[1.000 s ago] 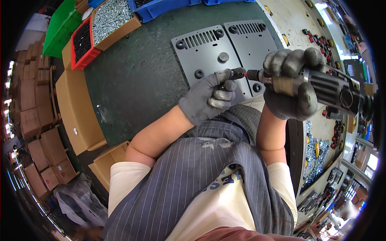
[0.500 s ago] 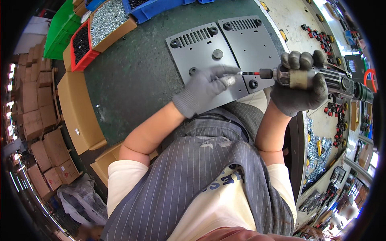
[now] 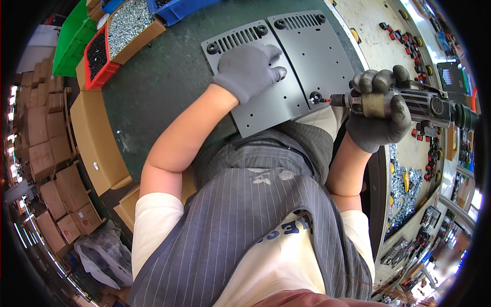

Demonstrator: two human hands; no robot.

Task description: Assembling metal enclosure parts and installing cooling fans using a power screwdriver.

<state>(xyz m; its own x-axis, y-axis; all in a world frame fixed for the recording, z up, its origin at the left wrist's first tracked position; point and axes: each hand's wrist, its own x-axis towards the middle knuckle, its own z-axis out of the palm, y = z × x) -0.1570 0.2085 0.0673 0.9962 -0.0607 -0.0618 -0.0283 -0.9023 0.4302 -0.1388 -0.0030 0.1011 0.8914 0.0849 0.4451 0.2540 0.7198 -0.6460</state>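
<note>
My right hand, in a dark-grey glove, grips a power screwdriver held level at the right. Its red-banded bit points left, with a small shiny piece, apparently a screw, at the tip. Just behind that tip is a black round foot on the right grey metal plate. My gloved left hand lies over the left grey metal plate, fingers curled and thumb drawn in; whatever is under or between the fingers is hidden. More black feet sit by the slotted far ends.
At the far left stand a red bin of black screws, a carton of silver fasteners and a green crate. A blue bin is at the back. Wheeled parts and loose metal hardware lie on the right-hand bench.
My left hand has moved from beside the bit tip up and left onto the left plate, covering the round disc there. The screwdriver remains at the right, and a shiny piece still shows at its tip.
</note>
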